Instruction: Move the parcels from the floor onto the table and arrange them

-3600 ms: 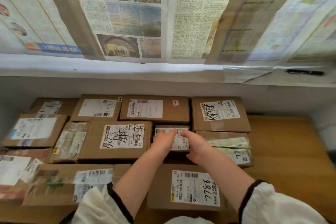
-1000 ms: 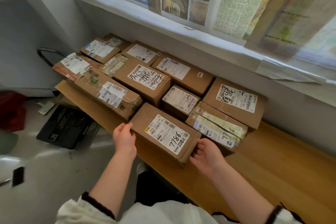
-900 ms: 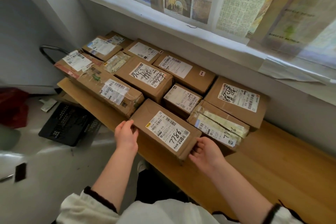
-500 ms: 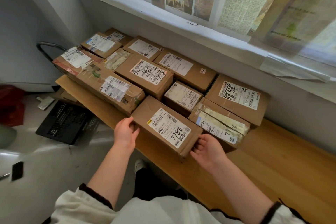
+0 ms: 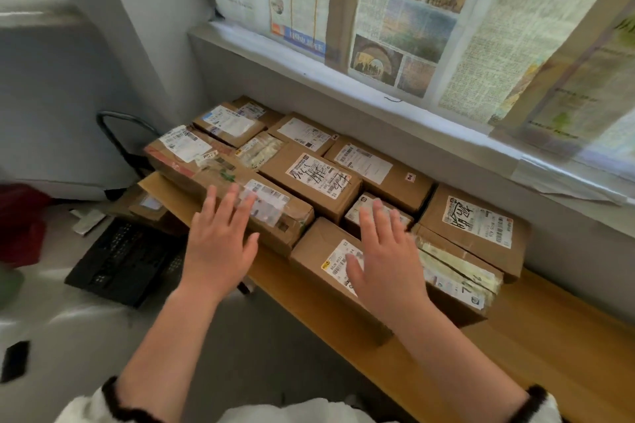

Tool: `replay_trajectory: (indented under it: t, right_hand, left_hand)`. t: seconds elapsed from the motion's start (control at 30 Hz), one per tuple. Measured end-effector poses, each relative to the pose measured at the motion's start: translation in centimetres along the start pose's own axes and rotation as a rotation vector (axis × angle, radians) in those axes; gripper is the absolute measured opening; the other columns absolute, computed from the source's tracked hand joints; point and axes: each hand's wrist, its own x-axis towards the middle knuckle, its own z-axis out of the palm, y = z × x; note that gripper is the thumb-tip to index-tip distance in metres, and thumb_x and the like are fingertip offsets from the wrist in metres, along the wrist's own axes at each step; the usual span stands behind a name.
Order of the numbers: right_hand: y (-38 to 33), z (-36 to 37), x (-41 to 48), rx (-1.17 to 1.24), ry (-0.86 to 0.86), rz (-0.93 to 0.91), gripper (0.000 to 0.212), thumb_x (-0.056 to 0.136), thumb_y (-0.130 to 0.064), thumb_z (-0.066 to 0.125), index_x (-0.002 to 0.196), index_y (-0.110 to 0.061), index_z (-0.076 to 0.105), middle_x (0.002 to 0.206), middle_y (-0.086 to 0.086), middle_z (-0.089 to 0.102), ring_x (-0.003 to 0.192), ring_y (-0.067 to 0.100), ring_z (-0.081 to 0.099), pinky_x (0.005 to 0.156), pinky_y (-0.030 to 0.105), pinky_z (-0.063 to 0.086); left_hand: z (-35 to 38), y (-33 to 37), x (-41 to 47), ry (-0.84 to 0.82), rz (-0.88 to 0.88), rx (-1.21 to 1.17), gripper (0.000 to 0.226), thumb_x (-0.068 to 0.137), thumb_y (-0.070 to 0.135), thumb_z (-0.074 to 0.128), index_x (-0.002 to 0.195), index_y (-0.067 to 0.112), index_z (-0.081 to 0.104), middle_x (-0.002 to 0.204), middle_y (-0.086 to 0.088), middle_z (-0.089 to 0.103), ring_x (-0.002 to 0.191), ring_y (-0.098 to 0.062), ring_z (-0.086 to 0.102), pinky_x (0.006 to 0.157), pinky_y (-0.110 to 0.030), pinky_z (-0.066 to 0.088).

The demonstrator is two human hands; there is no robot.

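Note:
Several brown cardboard parcels with white labels lie packed side by side on the wooden table under the window ledge. My left hand is spread flat, fingers straight, over the front edge of a long taped parcel. My right hand is spread flat over the front parcel and covers most of its label. I cannot tell whether the palms touch the boxes. Neither hand holds anything. Behind them lie a parcel with black handwriting and a small parcel.
A black keyboard lies on the grey floor left of the table, with another parcel under the table's left end. A black curved bar stands by the wall. Newspapers cover the window. The table's right part is bare wood.
Both hands have let go of the front parcel's sides and risen with fingers spread. The left one moved over the long taped parcel, the right over the front parcel's label.

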Motion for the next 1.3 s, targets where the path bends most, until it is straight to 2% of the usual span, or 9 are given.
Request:
replay_trajectory:
  t: [0.07,0.17,0.33,0.5,0.63,0.9,1.03,1.17,1.3]
  right_hand:
    - [-4.3,0.4,1.7,-0.168,0.062,-0.109,0.067,0.093,-0.044,0.041,0.149,-0.022,0.012,0.158,0.006,0.01,0.145,0.031,0.006,0.114,0.048,0.005]
    - [-12.0,1.7,3.2,-0.157,0.086,-0.174,0.064,0.091,-0.043,0.045,0.147,-0.02,0.025,0.156,0.007,0.021,0.144,0.035,0.01,0.111,0.051,0.0]
    - [-24.7,6.0,4.6,-0.179,-0.004,-0.337,0.071,0.092,-0.05,0.037,0.15,-0.023,0.006,0.159,0.007,-0.003,0.143,0.036,-0.013,0.107,0.054,-0.011]
    - [-34.7,9.4,5.0,-0.162,-0.088,-0.44,0.07,0.093,-0.051,0.038,0.15,-0.024,0.008,0.159,0.006,-0.006,0.143,0.035,-0.013,0.112,0.053,-0.001]
    - [-38.7,11.4,6.8,-0.182,-0.158,-0.483,0.07,0.093,-0.051,0.036,0.15,-0.024,0.004,0.159,0.005,-0.008,0.143,0.035,-0.014,0.113,0.052,0.002]
    - [-42.5,16.7,15.4,-0.154,-0.277,-0.477,0.067,0.094,-0.05,0.034,0.15,-0.025,0.008,0.159,0.003,-0.003,0.145,0.03,-0.008,0.115,0.043,0.009]
    - [-46.7,22.7,23.7,0.022,-0.404,-0.421,0.066,0.095,-0.044,0.041,0.15,-0.022,0.014,0.159,0.003,0.003,0.146,0.027,0.003,0.115,0.038,0.015]
    - [-51.3,28.7,32.0,0.292,-0.571,-0.206,0.058,0.095,-0.032,0.047,0.147,-0.016,0.026,0.157,0.002,0.018,0.143,0.018,0.019,0.113,0.031,0.021]
    - [-53.9,34.9,37.5,0.353,-0.535,-0.169,0.048,0.094,-0.024,0.048,0.141,-0.014,0.04,0.148,0.001,0.038,0.135,0.014,0.035,0.107,0.024,0.026]
  left_hand:
    - [-1.6,-3.9,-0.4,-0.035,-0.056,0.116,0.069,0.091,0.045,0.044,0.15,0.028,0.011,0.159,-0.005,0.003,0.145,-0.032,-0.004,0.113,-0.054,0.015]
    - [-4.3,-11.2,-2.4,-0.019,-0.152,0.194,0.071,0.09,0.048,0.047,0.15,0.028,0.014,0.159,-0.006,0.002,0.145,-0.032,-0.006,0.111,-0.057,0.017]
    - [-7.7,-24.0,-7.6,-0.006,-0.365,0.258,0.072,0.087,0.049,0.052,0.149,0.028,0.02,0.159,-0.007,0.003,0.144,-0.035,-0.005,0.11,-0.058,0.019]
    - [-9.3,-33.2,-11.6,-0.014,-0.556,0.273,0.075,0.087,0.051,0.05,0.149,0.027,0.017,0.159,-0.01,0.002,0.143,-0.038,-0.004,0.109,-0.06,0.024]
    - [-8.7,-38.0,-11.7,-0.018,-0.634,0.241,0.076,0.087,0.051,0.049,0.15,0.026,0.013,0.158,-0.011,-0.004,0.143,-0.038,-0.009,0.11,-0.058,0.024]
    - [-3.6,-45.5,-3.2,-0.08,-0.624,0.126,0.075,0.089,0.049,0.048,0.15,0.026,0.011,0.158,-0.01,-0.009,0.143,-0.037,-0.012,0.11,-0.057,0.017]
    - [0.3,-51.4,3.8,-0.172,-0.589,0.149,0.074,0.09,0.049,0.047,0.149,0.025,0.011,0.158,-0.011,-0.006,0.143,-0.038,-0.008,0.11,-0.057,0.019]
    - [4.8,-57.0,11.1,-0.309,-0.605,0.066,0.075,0.091,0.047,0.048,0.15,0.024,0.008,0.158,-0.01,-0.006,0.144,-0.037,-0.006,0.11,-0.055,0.022]
    - [10.9,-61.1,17.7,-0.4,-0.566,-0.032,0.077,0.091,0.042,0.05,0.15,0.021,0.006,0.159,-0.007,-0.007,0.144,-0.034,-0.005,0.11,-0.051,0.03]
